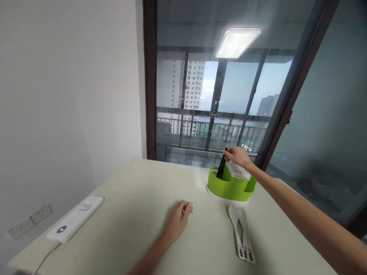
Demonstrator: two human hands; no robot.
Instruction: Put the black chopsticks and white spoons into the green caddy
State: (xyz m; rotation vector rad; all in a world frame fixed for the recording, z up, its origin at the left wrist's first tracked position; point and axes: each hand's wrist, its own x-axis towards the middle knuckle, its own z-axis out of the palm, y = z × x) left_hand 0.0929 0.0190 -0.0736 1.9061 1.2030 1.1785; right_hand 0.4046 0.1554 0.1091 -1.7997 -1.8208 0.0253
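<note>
1. Reaching across a pale table (137,191), a person's right hand (236,156) pinches the top of a black stick (221,169) between thumb and fingers; whether it is one piece or a bundle, one cannot tell.
2. The stick leans slightly, its lower end inside the left-hand compartment of a green caddy (226,190), close to a perforated wall.
3. The caddy stands upright on a white base (223,199), a white ribbed piece (238,171) at its top, just under the right wrist.
4. The left hand (177,219) rests nearer the viewer, fingers curled loosely inward; whether their tips touch the thumb, one cannot tell.
5. White spoons (240,229) lie overlapping before the caddy, bowls toward it, three marked handles toward the viewer.
6. At far left, a white device (77,217) trails a cable (46,256) near wall sockets (41,214).
7. Behind, glass panes frame a high-rise (195,82).
</note>
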